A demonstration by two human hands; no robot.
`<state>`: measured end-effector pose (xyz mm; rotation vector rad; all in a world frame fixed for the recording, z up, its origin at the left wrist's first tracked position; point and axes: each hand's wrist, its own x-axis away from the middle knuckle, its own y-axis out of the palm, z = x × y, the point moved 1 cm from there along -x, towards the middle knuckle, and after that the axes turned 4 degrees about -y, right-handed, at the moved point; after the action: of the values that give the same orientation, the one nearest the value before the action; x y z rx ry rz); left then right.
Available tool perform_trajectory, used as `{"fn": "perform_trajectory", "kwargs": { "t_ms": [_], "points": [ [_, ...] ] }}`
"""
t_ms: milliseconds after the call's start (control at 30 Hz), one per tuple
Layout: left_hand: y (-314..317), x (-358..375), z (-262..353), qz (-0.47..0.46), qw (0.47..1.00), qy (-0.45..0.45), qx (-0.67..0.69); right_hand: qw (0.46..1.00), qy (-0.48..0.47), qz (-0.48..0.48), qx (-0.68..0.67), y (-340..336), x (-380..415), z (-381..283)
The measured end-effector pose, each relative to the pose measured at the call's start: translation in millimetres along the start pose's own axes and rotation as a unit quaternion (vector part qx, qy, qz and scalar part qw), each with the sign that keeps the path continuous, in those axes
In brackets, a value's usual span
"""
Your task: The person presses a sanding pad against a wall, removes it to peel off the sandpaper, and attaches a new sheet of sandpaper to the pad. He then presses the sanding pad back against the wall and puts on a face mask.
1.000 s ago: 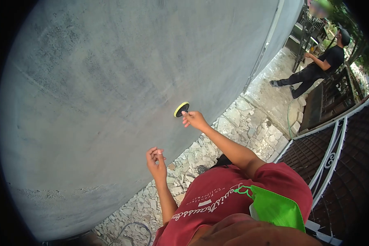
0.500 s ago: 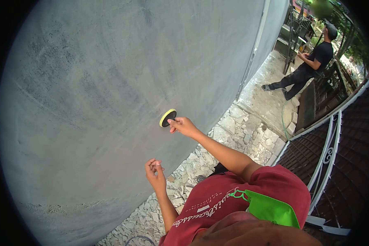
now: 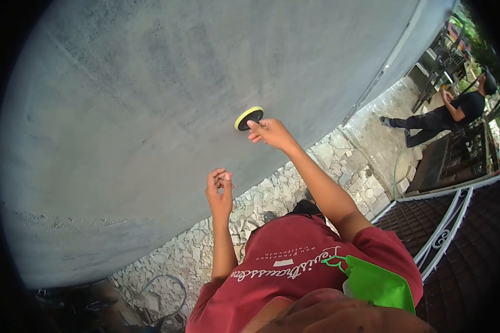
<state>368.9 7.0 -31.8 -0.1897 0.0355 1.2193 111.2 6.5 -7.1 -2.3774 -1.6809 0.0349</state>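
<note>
My right hand (image 3: pixel 271 133) grips a round black sanding pad (image 3: pixel 249 119) with a yellow rim, thumb and fingers closed on its back. The pad stands at the grey plastered wall (image 3: pixel 139 127), its yellow side turned to the surface. My left hand (image 3: pixel 219 191) is raised lower and to the left, in front of the wall's lower part. Its fingers are curled in and the thumb tip meets them, with nothing showing between.
Broken pale stones (image 3: pixel 205 244) cover the ground along the wall's foot. A hose or cable (image 3: pixel 175 277) loops at lower left. To the right are a white metal railing (image 3: pixel 447 233) and a concrete strip (image 3: pixel 391 114), where another person (image 3: pixel 455 111) in dark clothes stands.
The view has swung, so the wall and other person appear further right. Both hands sit higher in view; the right keeps its hold on the sanding pad. The left fingers are curled in closer.
</note>
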Motion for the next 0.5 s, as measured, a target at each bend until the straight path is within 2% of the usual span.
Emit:
{"fn": "perform_trajectory", "kwargs": {
  "t_ms": [133, 267, 367, 433, 500],
  "points": [
    [-3, 1, 3, -0.002, 1.000, 0.019, -0.014, 0.998, 0.044, -0.034, 0.041, -4, -7, 14],
    [-9, 10, 2, 0.009, 1.000, 0.011, -0.015, 0.994, 0.091, -0.036, 0.056, -1, -13, 70],
    [-14, 17, -2, 0.032, 0.999, 0.010, -0.014, 0.997, 0.066, -0.028, 0.023, 9, -16, 53],
    [-17, 20, -2, 0.039, 0.999, -0.010, -0.015, 0.998, 0.001, -0.022, -0.055, 12, -1, -17],
    [-21, 23, -2, 0.039, 0.999, -0.020, -0.018, 0.998, -0.011, -0.024, -0.051, 10, 7, -69]
  ]
}}
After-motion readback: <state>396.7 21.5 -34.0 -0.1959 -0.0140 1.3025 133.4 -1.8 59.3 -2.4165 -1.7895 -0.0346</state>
